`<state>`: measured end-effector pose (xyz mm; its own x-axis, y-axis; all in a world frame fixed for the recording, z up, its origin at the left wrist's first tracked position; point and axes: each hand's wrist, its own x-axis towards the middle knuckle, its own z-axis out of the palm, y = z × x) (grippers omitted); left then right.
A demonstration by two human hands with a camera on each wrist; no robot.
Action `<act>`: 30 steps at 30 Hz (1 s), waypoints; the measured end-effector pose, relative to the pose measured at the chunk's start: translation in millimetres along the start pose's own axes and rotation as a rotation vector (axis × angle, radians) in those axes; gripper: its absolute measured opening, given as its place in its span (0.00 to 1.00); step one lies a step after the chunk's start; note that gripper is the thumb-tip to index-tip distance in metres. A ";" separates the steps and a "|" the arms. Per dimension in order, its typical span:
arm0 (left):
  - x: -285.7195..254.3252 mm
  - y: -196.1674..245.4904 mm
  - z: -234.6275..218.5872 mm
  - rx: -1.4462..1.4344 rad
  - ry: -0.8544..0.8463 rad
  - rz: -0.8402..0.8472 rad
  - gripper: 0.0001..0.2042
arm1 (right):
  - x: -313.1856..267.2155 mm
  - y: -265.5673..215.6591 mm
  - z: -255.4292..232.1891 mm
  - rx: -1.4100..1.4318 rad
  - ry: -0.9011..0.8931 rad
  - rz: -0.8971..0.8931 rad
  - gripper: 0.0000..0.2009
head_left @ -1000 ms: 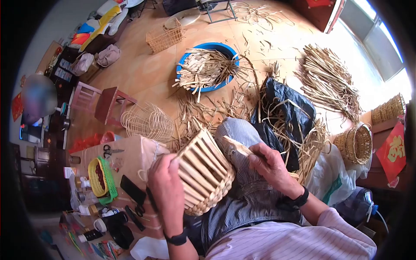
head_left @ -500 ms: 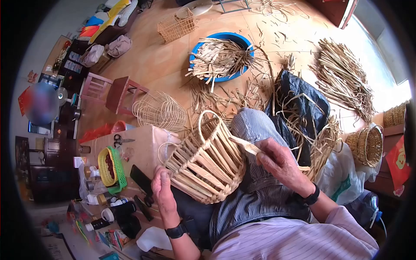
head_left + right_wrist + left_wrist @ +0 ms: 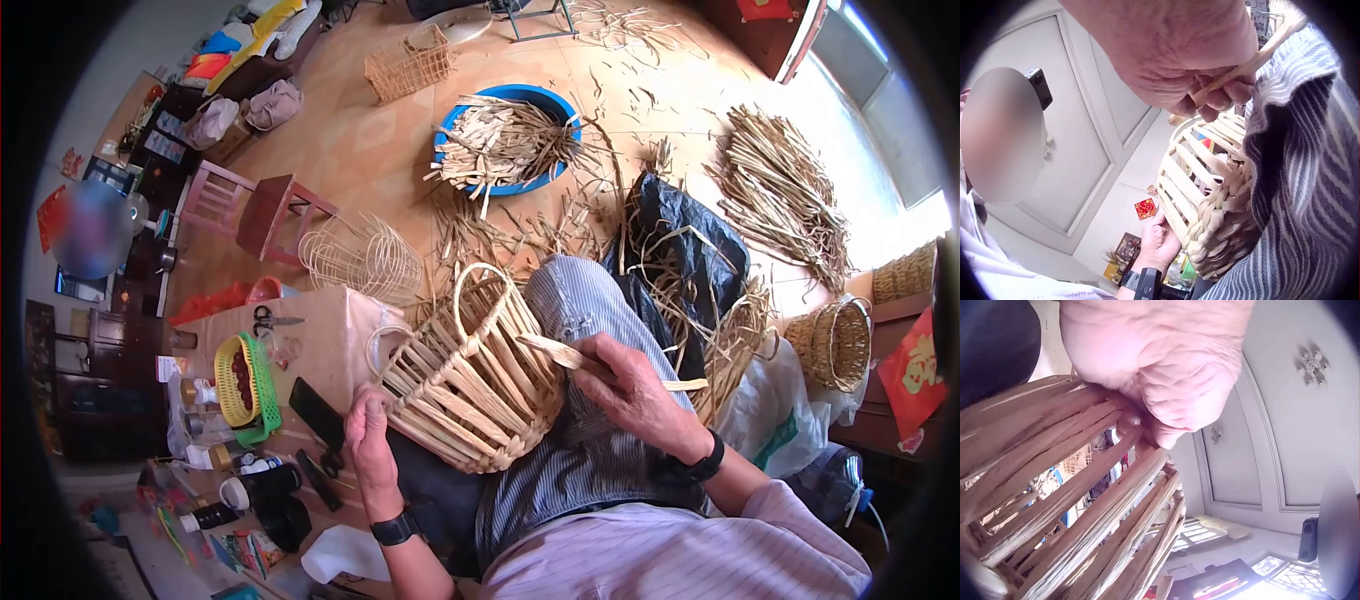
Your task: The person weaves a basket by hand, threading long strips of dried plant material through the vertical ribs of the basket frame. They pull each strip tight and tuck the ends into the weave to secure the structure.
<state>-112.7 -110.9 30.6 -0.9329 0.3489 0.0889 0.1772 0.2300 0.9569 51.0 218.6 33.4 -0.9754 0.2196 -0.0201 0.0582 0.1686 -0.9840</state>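
A half-open woven straw basket (image 3: 480, 452) leans on the person's lap, its slatted side and braided base showing. One looped handle (image 3: 459, 303) stands up from its rim. The left hand (image 3: 374, 455) grips the rim at the left; in the left wrist view the fingers (image 3: 1130, 422) curl over it beside the slats. To the right of the basket, the right hand (image 3: 640, 398) pinches a flat straw strip (image 3: 548, 350), whose pale end points at the basket's side. The strip's other end (image 3: 686, 385) sticks out behind that hand.
A blue tub (image 3: 520, 92) of straw strips stands ahead on the floor. Beside the right knee lies black plastic (image 3: 690, 225) with loose straw. At the left, a cardboard-covered table (image 3: 320, 330) bears scissors (image 3: 278, 321) and a green basket (image 3: 262, 400). Finished baskets (image 3: 838, 345) sit right.
The left hand has turned the basket so that its rim and handle now face up into view. The right hand keeps the straw strip, now held slightly closer to the basket.
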 end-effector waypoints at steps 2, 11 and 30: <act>-1.4 -1.4 0.3 -0.001 0.015 -0.004 0.20 | -0.3 4.5 4.9 0.018 0.014 -0.043 0.09; -2.8 -0.4 -0.9 -0.010 0.005 -0.026 0.20 | 6.3 10.1 31.4 -0.027 -0.065 -0.136 0.19; -3.1 -0.9 -9.2 -0.003 -0.075 -0.044 0.18 | 38.0 -5.4 52.8 -0.404 -0.130 -0.166 0.09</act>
<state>-112.8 -120.6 32.1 -0.9138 0.4053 0.0259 0.1354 0.2441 0.9603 2.4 175.4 28.6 -0.9956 0.0395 0.0850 -0.0485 0.5587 -0.8279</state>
